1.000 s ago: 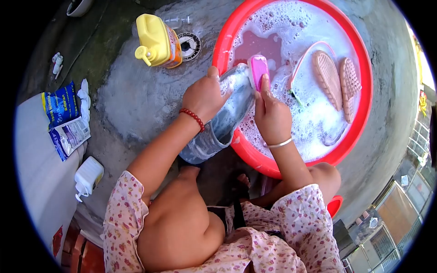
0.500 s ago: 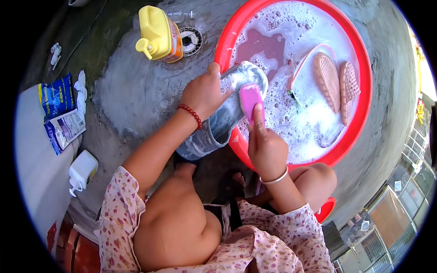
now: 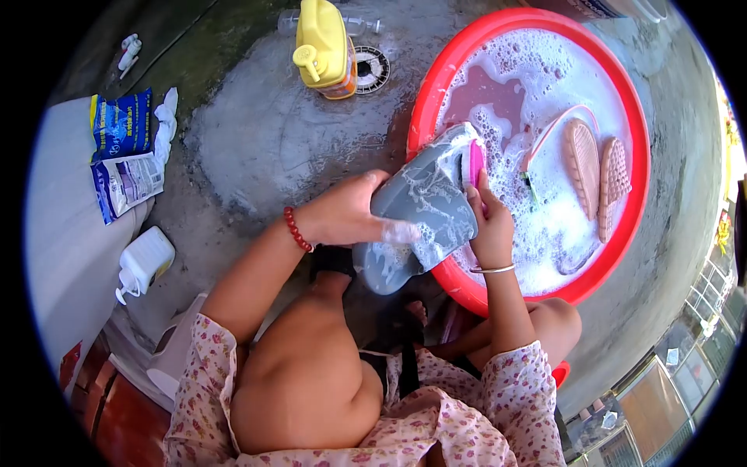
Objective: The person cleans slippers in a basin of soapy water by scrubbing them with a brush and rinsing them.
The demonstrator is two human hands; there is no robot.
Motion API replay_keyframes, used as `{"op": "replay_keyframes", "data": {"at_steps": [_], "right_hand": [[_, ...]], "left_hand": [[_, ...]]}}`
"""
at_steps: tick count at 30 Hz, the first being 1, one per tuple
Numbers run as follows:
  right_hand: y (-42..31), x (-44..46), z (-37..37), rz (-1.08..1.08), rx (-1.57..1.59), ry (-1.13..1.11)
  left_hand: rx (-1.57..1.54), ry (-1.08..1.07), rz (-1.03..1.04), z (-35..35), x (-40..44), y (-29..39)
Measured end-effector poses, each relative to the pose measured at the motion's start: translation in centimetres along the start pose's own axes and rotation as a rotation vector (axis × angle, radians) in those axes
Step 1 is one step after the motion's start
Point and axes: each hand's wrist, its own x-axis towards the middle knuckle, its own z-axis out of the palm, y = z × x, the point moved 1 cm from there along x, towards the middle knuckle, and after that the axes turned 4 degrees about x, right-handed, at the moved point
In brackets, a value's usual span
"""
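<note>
Rough, damp-looking concrete floor [image 3: 249, 148] spreads around a red basin [image 3: 638, 167] of sudsy water. Beyond its left side stand a yellow jug [image 3: 323, 47] and a round drain cover [image 3: 381, 71]; farther left of the basin are a white bottle [image 3: 148, 257] and a blue packet [image 3: 123, 124]. Two pink soles [image 3: 582, 167] lie in the basin's suds, toward its right side.

A grey boot [image 3: 432, 210], streaked with foam, slants across the basin's left rim, its upper end above the water and its lower end outside. The left hand [image 3: 350, 210] grasps it, a foamy thumb pressed on the upper face; the other fingers are mostly hidden. The right hand [image 3: 492, 226] has its fingers closed round a pink brush [image 3: 477, 163] at the boot's edge, on the basin side.

Suds on thumb and rubber could let the boot twist or slide off the rim, I judge, especially under a hard push. A wet handle might also slip, dropping the brush into the basin.
</note>
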Motion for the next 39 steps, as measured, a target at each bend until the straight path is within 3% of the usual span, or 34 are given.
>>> {"op": "replay_keyframes", "data": {"at_steps": [2,5,11,14,19,22,24,26,27,30,34,35,38,39], "right_hand": [[-0.4,0.2,0.0,0.080,0.154,-0.034],[-1.9,1.4,-1.8,0.156,0.414,-0.151],[-10.4,-2.5,-7.3,-0.421,-0.173,-0.137],[-12.0,-3.8,-8.6,-0.476,-0.399,-0.083],[-12.5,-4.2,-7.9,-0.503,-0.381,0.079],[-13.5,-5.2,-5.9,-0.513,-0.400,-0.101],[-11.2,-3.2,-4.5,-0.464,-0.319,0.038],[-8.7,0.2,-5.3,-0.278,-0.153,0.137],[-7.3,1.2,-5.8,-0.194,-0.106,0.103],[-4.3,1.9,-6.8,0.040,-0.018,0.012],[1.4,1.1,-5.6,0.150,0.158,-0.003],[2.9,1.2,-4.7,0.072,0.164,0.009],[2.6,2.3,-3.5,0.284,0.251,-0.094],[3.0,2.7,-2.7,0.314,0.282,-0.104]], "left_hand": [[-0.021,-0.074,0.065,0.5,-2.1,1.6],[0.199,0.130,0.017,2.1,-2.4,2.0],[0.439,0.279,-0.029,1.2,-1.8,4.2],[0.446,0.414,0.075,1.3,-1.6,5.1],[0.587,0.593,0.245,0.1,-1.2,6.2],[0.756,0.654,0.382,0.4,-1.0,6.2],[0.827,0.642,0.469,0.9,-0.8,6.3],[0.864,0.618,0.515,2.0,-1.0,6.1],[0.904,0.560,0.458,2.8,-1.1,6.3],[0.993,0.574,0.726,5.0,-0.3,6.6],[1.105,0.184,0.587,6.1,-0.8,6.5],[1.051,0.041,0.533,6.6,-0.6,6.1],[0.827,-0.039,0.455,8.3,0.1,4.8],[0.939,0.071,0.511,9.1,0.7,3.5]]}}
